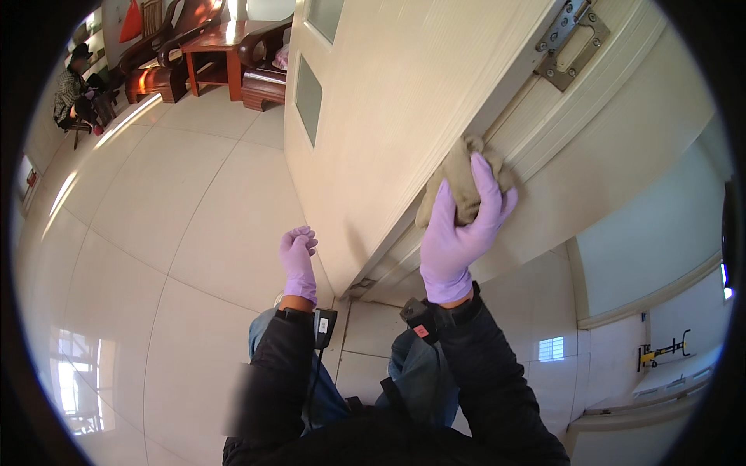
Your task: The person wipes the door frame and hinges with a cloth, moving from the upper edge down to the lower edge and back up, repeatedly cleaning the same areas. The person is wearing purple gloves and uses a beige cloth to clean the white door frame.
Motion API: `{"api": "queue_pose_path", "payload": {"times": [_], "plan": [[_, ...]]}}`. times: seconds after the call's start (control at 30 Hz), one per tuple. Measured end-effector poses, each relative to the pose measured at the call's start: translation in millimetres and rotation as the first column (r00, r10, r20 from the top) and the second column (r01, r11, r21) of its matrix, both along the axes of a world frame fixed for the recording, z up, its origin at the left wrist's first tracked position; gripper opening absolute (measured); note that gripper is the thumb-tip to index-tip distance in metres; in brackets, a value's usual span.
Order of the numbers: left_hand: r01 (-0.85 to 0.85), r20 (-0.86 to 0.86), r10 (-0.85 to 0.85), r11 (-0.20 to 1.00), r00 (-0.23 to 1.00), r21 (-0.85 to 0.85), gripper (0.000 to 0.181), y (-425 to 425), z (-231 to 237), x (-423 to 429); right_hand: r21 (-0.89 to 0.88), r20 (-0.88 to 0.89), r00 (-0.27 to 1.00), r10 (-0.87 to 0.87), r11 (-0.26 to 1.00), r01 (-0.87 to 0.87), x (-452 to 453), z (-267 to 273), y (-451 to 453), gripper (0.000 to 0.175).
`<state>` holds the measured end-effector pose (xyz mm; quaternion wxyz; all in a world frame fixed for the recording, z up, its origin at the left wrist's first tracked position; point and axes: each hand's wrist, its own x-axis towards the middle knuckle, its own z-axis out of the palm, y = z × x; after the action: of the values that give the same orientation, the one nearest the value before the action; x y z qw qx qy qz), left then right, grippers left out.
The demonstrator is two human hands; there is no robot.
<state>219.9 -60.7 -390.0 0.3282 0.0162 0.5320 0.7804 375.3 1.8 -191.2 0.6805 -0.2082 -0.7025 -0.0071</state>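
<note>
My right hand (463, 233), in a purple glove, grips a bunched olive-brown cloth (460, 180). The cloth is pressed at the gap between the hinged edge of a cream door (373, 128) and its door frame (548, 140). Above the hand, a metal hinge (574, 43) joins the door to the frame. A lower hinge (362, 286) shows near the floor. My left hand (298, 256), gloved in purple too, is held over the floor beside the door's lower part. Its fingers are curled in, and I see nothing in them.
Pale tiles cover the floor (198, 233). Far left, a person (78, 93) sits on a low stool. Wooden armchairs (157, 76) and a reddish wooden table (215, 43) stand at the back. Frosted panes (309, 99) are set in the door. A yellow-and-black object (663, 351) is at the right.
</note>
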Motion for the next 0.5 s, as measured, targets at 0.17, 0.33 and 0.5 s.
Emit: {"api": "queue_pose_path", "payload": {"times": [0.17,0.33,0.5], "plan": [[0.036,-0.04,-0.035,0.999,0.999,0.023,0.018,-2.3,-4.9,0.8,-0.037,0.03,0.995,-0.095,0.995,0.097,-6.7,-12.1,4.3,0.039],[0.121,-0.051,-0.118,0.991,0.992,0.054,0.018,-3.4,7.6,1.0,0.034,0.21,0.971,-0.115,0.993,0.11,0.8,-67.8,-8.1,0.038],[0.161,0.002,-0.161,0.987,0.987,0.012,0.017,-3.0,15.1,3.1,0.053,0.282,0.957,-0.067,0.997,0.054,24.8,-7.4,-10.0,0.042]]}}
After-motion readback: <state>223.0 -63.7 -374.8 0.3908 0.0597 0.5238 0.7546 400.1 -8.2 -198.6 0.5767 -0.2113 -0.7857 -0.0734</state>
